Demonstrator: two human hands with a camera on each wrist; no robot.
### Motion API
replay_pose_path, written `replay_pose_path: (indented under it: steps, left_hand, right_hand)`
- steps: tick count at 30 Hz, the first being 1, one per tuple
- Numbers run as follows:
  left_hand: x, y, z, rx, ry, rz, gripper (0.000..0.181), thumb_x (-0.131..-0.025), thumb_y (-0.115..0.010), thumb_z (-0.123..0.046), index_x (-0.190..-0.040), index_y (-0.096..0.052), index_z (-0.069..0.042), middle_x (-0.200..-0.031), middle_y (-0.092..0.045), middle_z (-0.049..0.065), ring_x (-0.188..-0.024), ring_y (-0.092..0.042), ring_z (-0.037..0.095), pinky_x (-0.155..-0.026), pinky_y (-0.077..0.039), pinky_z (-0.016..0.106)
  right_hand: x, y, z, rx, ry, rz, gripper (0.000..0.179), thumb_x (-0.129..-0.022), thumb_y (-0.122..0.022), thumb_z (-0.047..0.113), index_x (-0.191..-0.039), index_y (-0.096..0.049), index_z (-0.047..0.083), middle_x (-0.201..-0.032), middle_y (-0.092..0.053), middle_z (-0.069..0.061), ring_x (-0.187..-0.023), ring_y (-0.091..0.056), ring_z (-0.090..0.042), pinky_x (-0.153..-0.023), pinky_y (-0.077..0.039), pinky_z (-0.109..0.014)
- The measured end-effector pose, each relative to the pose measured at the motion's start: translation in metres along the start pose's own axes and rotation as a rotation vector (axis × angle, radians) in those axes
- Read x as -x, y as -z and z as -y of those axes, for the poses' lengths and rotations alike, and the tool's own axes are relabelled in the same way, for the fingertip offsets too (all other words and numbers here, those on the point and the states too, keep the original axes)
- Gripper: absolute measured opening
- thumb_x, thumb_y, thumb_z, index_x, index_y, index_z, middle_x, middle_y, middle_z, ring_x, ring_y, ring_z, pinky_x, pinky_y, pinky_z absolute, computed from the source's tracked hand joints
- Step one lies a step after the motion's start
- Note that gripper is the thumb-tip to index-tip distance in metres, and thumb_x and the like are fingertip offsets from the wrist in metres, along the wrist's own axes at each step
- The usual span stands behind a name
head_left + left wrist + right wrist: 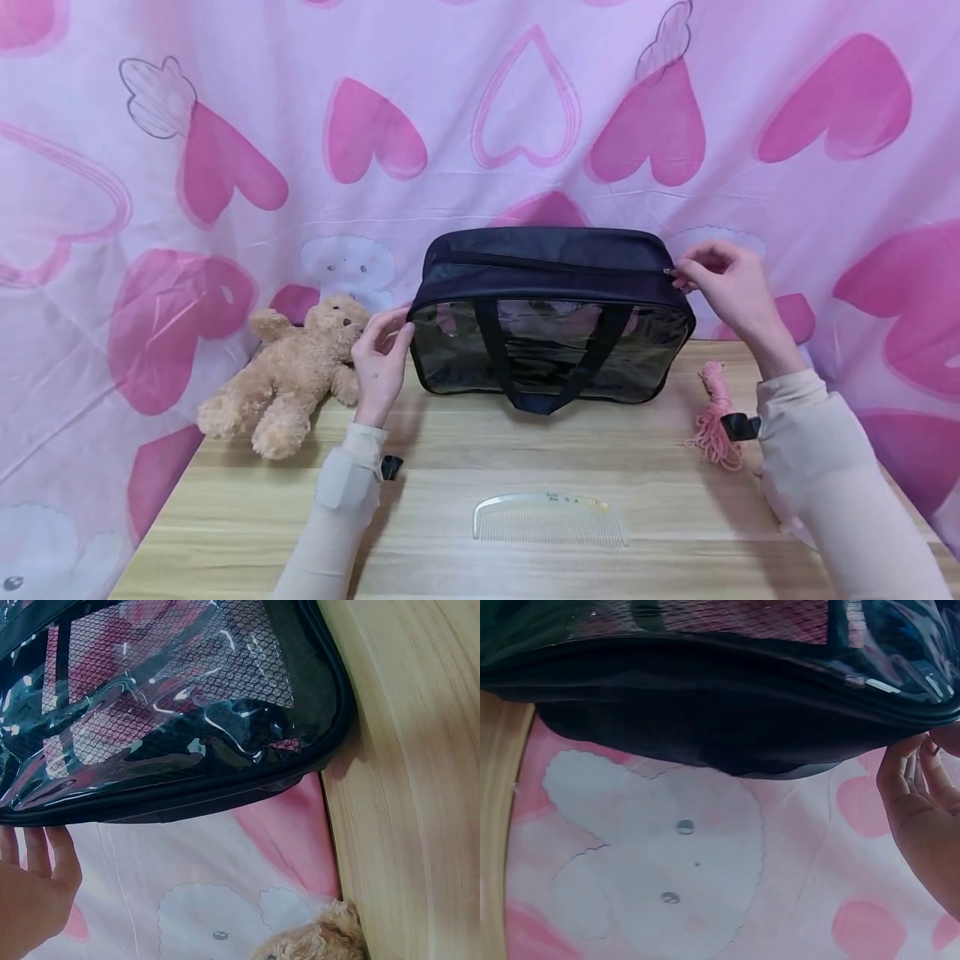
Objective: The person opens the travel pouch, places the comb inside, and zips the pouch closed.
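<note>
A black toiletry bag with a clear front panel and two strap handles stands upright at the back of the table. A long zipper runs along its top. At the zipper's right end, my right hand pinches the zipper pull, thumb against fingers. My left hand holds the bag's upper left side, fingertips and thumb at the dark edge. Both wrist views show fingertips at the bag's side, the left hand at lower left and the right hand at the right edge.
A tan teddy bear lies left of the left hand. A pale comb lies near the front of the wooden table. Beside the right forearm is a bundle of pink cord. A pink heart-patterned curtain hangs behind.
</note>
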State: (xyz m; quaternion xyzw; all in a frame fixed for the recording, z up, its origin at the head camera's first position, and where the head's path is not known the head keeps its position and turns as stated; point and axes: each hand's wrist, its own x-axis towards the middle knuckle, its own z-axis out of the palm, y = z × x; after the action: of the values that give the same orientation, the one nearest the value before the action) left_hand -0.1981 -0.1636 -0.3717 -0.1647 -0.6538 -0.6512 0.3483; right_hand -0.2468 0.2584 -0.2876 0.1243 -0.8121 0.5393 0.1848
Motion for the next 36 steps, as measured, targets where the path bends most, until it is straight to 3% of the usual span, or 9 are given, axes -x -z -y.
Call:
replay_pose_path:
  steps: [7, 20, 27, 31, 36]
  left_hand:
    - [0.001, 0.000, -0.001, -0.006, 0.013, -0.005, 0.021, -0.087, -0.060, 0.011, -0.107, -0.060, 0.017, -0.106, -0.059, 0.027, -0.092, -0.062, 0.015, -0.081, -0.052, 0.030]
    - [0.001, 0.002, -0.002, -0.027, 0.018, 0.003, 0.021, -0.088, -0.061, 0.009, -0.108, -0.062, 0.015, -0.103, -0.061, 0.023, -0.088, -0.062, 0.019, -0.077, -0.052, 0.027]
    - [-0.002, 0.005, -0.004, -0.015, 0.013, 0.009, 0.021, -0.088, -0.061, 0.009, -0.108, -0.061, 0.015, -0.106, -0.059, 0.027, -0.089, -0.062, 0.021, -0.077, -0.052, 0.025]
    - [-0.001, 0.005, -0.004, -0.014, 0.014, 0.005, 0.020, -0.087, -0.061, 0.010, -0.107, -0.062, 0.015, -0.107, -0.059, 0.029, -0.089, -0.062, 0.021, -0.076, -0.052, 0.025]
    - [0.000, 0.004, -0.003, -0.006, 0.019, 0.016, 0.021, -0.087, -0.060, 0.010, -0.107, -0.061, 0.016, -0.108, -0.058, 0.030, -0.090, -0.063, 0.020, -0.077, -0.052, 0.025]
  right_hand:
    - [-0.014, -0.006, 0.015, 0.084, 0.029, 0.062, 0.004, -0.088, -0.062, 0.000, -0.090, -0.065, -0.003, -0.069, -0.066, 0.006, -0.058, -0.062, -0.007, -0.054, -0.051, -0.018]
    - [-0.017, -0.010, 0.040, 0.284, 0.043, 0.175, 0.014, -0.090, -0.064, 0.010, -0.093, -0.064, -0.003, -0.072, -0.068, -0.005, -0.057, -0.062, -0.009, -0.053, -0.048, -0.018]
    - [-0.024, -0.022, 0.058, 0.340, 0.090, 0.246, 0.011, -0.090, -0.063, 0.011, -0.091, -0.065, 0.001, -0.075, -0.067, -0.009, -0.058, -0.062, -0.012, -0.051, -0.047, -0.019]
    - [-0.027, -0.030, 0.066, 0.403, 0.144, 0.286, 0.009, -0.090, -0.063, 0.012, -0.087, -0.066, 0.004, -0.074, -0.067, -0.007, -0.057, -0.062, -0.011, -0.052, -0.045, -0.017]
    - [-0.032, -0.038, 0.080, 0.513, 0.282, 0.338, 0.006, -0.088, -0.063, 0.009, -0.082, -0.065, 0.008, -0.066, -0.064, 0.000, -0.055, -0.058, -0.009, -0.055, -0.040, -0.016]
